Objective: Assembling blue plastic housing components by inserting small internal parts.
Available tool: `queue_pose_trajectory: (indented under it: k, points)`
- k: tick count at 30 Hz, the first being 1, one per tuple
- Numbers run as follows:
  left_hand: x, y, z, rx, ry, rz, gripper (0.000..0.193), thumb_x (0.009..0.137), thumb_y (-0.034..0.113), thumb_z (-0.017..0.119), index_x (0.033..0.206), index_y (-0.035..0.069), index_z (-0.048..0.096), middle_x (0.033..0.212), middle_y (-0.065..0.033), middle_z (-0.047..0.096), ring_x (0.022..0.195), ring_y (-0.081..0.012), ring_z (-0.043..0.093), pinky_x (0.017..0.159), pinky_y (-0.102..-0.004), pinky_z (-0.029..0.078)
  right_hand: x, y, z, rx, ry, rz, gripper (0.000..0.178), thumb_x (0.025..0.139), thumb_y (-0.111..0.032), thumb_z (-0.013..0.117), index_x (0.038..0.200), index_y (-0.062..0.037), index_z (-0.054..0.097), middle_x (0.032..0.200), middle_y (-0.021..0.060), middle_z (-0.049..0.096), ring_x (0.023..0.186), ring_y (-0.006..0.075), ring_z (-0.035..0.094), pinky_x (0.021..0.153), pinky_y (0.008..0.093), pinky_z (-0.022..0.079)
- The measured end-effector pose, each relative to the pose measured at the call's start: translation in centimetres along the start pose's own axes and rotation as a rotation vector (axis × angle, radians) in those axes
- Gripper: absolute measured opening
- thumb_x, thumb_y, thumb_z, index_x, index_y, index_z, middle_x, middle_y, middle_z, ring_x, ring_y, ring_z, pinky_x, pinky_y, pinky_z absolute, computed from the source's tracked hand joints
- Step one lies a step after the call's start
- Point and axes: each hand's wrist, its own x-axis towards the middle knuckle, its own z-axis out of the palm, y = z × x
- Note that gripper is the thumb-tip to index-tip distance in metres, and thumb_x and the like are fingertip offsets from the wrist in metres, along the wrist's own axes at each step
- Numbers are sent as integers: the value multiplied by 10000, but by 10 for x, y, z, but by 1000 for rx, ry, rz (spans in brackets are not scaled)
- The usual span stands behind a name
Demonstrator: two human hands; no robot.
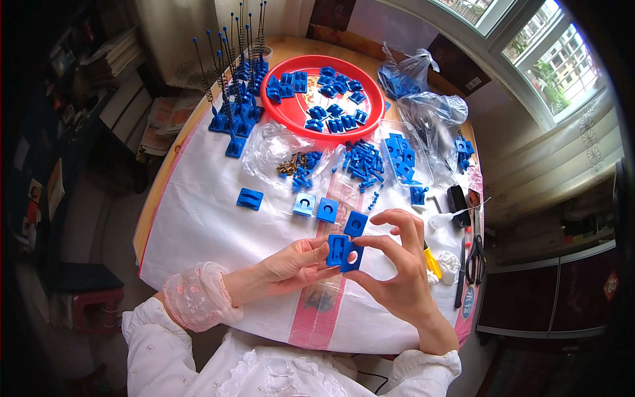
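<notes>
A wooden table (290, 46) carries a red tray (278, 117) and a white sheet (205, 221) strewn with blue parts (249, 198).

You appear to be in a room of a home. Beyond and to the right of your wooden bench (284, 47), a white-framed glass window (546, 59) meets a pale, flower-patterned fabric curtain (575, 149). Right of the bench stand glossy dark-red cabinet doors (582, 291); left of it, you have a low red stool with a dark top (92, 311) and stacked pale papers (116, 56).
</notes>
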Motion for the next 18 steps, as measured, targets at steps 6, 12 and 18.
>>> queue_pose_trajectory:
  k: [6,12,18]
  points:
    - [4,-5,-8,0,30,-27,539,858,308,693,1304,58,525,1209,-75,625,1160,-173,597,1084,-326,476,-1,0,6,11,-19,-29,445,584,-107,864,989,-80,681,1180,114,521,1179,351,446,982,473,398]
    - [5,-9,-10,24,1,-52,568,859,337,685,1336,81,513,1274,-62,591,1213,-167,559,1086,-339,469,-1,3,11,-12,-14,-40,458,554,-82,877,979,-102,706,1200,99,532,1208,338,442,969,459,415]
    - [5,-12,-10,21,-29,-76,593,851,347,692,1357,100,505,1301,-61,578,1232,-166,547,1085,-340,462,-2,4,13,-25,-12,-36,434,554,-49,856,959,-93,704,1194,105,531,1207,349,442,985,455,410]
